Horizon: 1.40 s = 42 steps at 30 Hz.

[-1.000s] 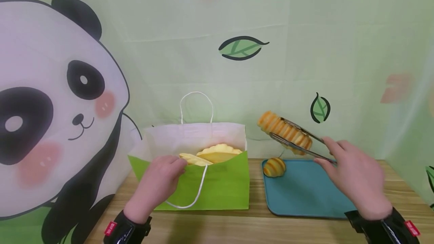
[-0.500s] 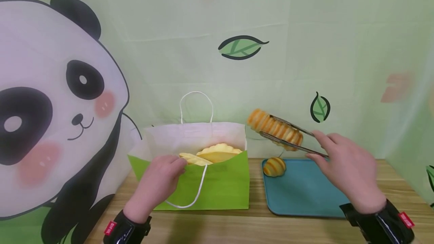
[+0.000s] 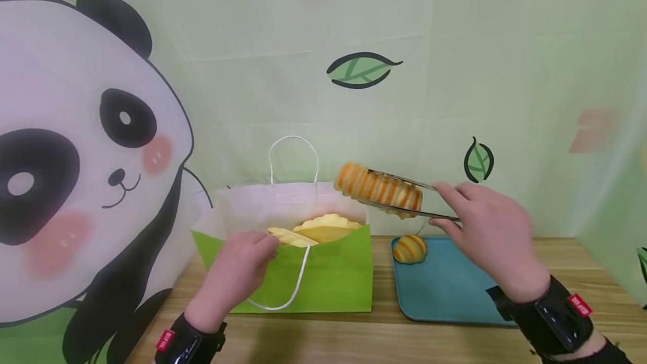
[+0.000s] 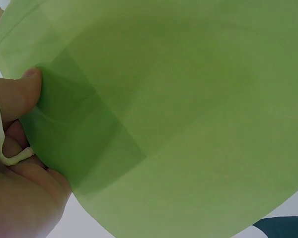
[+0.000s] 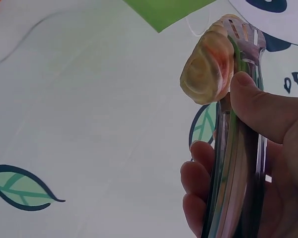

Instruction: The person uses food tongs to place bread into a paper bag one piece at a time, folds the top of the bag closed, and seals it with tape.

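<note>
My right hand [image 3: 492,235] grips metal tongs [image 5: 241,148], which pinch a long ridged bread roll [image 3: 379,189] in the air. The roll's left end overlaps the upper right corner of a green paper bag [image 3: 328,274] in the head view. My left hand [image 3: 240,265] pinches the bag's front rim near its left side, thumb on the green paper in the left wrist view, with the white cord handle [image 3: 301,280] by the fingers. Pale yellow scalloped bread pieces [image 3: 328,228] show at the bag's mouth; the bag's lower inside is hidden.
A blue tray [image 3: 455,291] lies on the wooden table [image 3: 323,339] to the right of the bag, with a small striped roll [image 3: 410,249] at its far left corner. Behind stands a pale green backdrop [image 3: 253,89] printed with a panda [image 3: 76,60] and leaves.
My right hand has moved left with the tongs and the long bread roll, from above the tray to the bag's right edge. My left hand stays at the bag's rim.
</note>
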Available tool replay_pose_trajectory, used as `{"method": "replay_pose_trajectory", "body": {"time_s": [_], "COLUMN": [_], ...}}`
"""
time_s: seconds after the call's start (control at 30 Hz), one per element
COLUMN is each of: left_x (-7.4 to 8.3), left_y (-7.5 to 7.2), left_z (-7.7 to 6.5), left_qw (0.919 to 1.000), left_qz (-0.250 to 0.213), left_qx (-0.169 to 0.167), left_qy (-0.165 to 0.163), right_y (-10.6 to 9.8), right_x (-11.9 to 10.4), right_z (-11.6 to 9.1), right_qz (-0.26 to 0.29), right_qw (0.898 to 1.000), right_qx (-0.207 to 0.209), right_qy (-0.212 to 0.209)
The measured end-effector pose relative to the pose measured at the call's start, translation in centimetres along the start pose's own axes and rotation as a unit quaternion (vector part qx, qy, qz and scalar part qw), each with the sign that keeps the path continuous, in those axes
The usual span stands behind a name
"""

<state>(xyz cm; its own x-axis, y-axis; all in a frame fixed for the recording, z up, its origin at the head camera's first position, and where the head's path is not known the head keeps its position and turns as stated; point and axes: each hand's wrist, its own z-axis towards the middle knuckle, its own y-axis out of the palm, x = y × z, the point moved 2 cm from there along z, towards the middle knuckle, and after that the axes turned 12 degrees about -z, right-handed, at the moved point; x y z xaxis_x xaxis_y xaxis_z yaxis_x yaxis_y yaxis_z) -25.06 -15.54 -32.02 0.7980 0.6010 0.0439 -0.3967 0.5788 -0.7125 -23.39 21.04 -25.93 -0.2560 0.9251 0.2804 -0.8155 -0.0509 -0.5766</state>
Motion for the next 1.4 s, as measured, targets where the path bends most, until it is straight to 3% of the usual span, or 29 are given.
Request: {"method": "replay_pose_trajectory", "body": {"time_s": [0.9,1.4], "left_x": [-0.1,-0.1], "left_y": [0.0,0.0], "left_z": [-0.1,0.0], "left_qw": [0.9999,1.0000], "left_qz": [-0.006,0.002], "left_qx": [-0.004,-0.006], "left_qy": [-0.008,-0.007], "right_y": [-0.1,2.0], "right_x": [-3.3,-5.5], "right_z": [2.5,2.8], "right_qz": [0.036,0.048], "right_qw": [0.998,0.998], "right_qx": [0.031,0.013], "right_qy": [-0.030,-0.034]}}
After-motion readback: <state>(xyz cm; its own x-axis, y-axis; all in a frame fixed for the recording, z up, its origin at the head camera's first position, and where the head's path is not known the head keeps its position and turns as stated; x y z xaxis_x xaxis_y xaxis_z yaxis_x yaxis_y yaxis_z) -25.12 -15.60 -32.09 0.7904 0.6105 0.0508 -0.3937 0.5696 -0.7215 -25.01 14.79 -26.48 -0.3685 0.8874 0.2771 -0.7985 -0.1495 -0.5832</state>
